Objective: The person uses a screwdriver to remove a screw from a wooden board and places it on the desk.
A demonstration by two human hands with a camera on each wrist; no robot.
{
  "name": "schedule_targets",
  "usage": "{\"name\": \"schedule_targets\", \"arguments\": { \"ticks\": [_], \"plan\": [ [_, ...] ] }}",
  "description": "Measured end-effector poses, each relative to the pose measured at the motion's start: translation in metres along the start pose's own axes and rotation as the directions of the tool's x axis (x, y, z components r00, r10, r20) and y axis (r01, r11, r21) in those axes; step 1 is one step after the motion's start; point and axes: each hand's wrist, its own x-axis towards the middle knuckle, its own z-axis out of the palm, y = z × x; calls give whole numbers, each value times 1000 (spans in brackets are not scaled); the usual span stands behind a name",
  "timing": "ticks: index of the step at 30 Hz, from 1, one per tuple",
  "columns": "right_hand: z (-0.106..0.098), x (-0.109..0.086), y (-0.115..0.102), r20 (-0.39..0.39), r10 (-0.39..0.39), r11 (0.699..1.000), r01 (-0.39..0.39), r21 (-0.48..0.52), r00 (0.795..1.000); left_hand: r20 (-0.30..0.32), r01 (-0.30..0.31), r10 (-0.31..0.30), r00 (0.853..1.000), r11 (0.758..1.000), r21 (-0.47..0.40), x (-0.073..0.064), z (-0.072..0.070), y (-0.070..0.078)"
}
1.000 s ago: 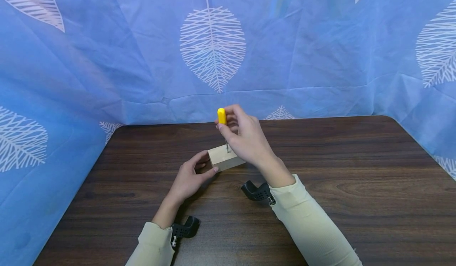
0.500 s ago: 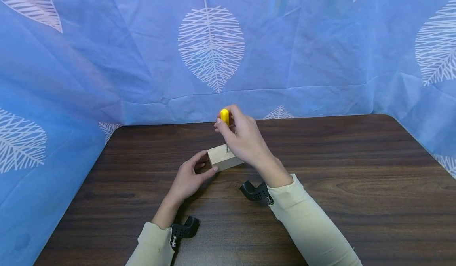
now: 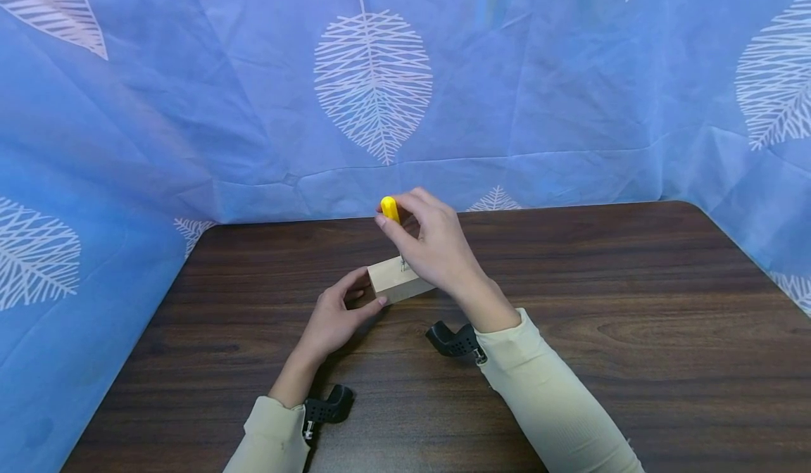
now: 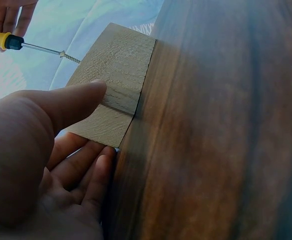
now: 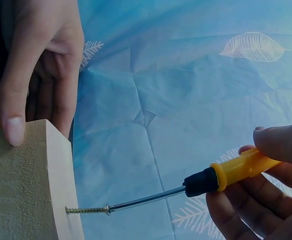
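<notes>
A pale wooden block (image 3: 399, 286) lies on the brown table. My left hand (image 3: 336, 318) grips its left end, thumb on the near side and fingers behind, as the left wrist view also shows. A screw (image 5: 88, 210) stands in the block's top face with much of its thread exposed. The tip of a yellow-handled screwdriver (image 5: 243, 170) meets the screw head. My right hand (image 3: 437, 237) holds that handle between thumb and fingers above the block. In the head view the handle leans a little left, and the right hand covers the block's right end.
The dark wood table (image 3: 633, 332) reaches back to a blue cloth (image 3: 538, 107) with white leaf prints. Black wrist mounts (image 3: 329, 404) are worn at both cream sleeves and jut out over the table.
The screwdriver handle has swung slightly right, then back left, and now leans left. The right fingers have shifted around it. The left hand and the block stay nearly still.
</notes>
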Motion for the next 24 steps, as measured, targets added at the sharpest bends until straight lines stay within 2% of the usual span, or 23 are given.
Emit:
{"name": "schedule_targets", "arguments": {
  "ticks": [5, 12, 24],
  "plan": [
    [-1, 1, -1, -2, -1, 1000, 1, 17, 1000, 2, 8, -8, 1000, 1000, 2, 0, 0, 1],
    [-5, 1, -3, 0, 53, 997, -53, 53, 999, 0, 14, -14, 1000, 1000, 2, 0, 0, 1],
    [-7, 1, -2, -8, 61, 997, -61, 55, 998, -6, 15, -15, 1000, 1000, 21, 1, 1, 0]
  ]
}}
